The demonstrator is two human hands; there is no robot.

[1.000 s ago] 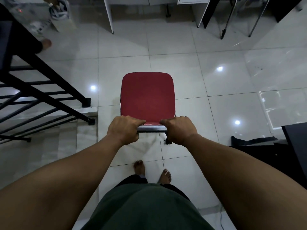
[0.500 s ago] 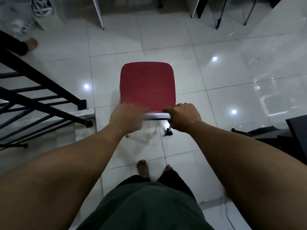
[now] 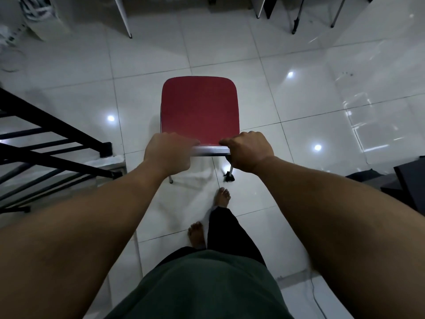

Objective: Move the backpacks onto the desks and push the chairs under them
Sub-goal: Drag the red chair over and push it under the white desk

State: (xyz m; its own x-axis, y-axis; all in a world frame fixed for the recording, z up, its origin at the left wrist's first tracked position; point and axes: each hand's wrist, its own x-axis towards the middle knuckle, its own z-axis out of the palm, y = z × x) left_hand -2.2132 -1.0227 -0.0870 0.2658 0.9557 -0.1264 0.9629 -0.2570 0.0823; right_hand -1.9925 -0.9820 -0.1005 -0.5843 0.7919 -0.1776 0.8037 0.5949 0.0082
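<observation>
chair point(image 3: 199, 111) back gripped by left hand point(image 3: 169, 151), right hand point(image 3: 249, 150), arms outstretched

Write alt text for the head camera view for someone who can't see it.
Both hands, left hand and right hand, grip the metal top rail of a red padded chair on a glossy white tiled floor; a black metal railing stands left.

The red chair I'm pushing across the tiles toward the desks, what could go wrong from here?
1. The black stair railing stands close on the left; drifting that way could catch a chair leg.
2. Your bare foot steps just behind the rear leg of the red chair, so it might get clipped.
3. The glossy tile floor may let the chair skid or veer, though left hand and right hand both grip the metal back rail.
</observation>
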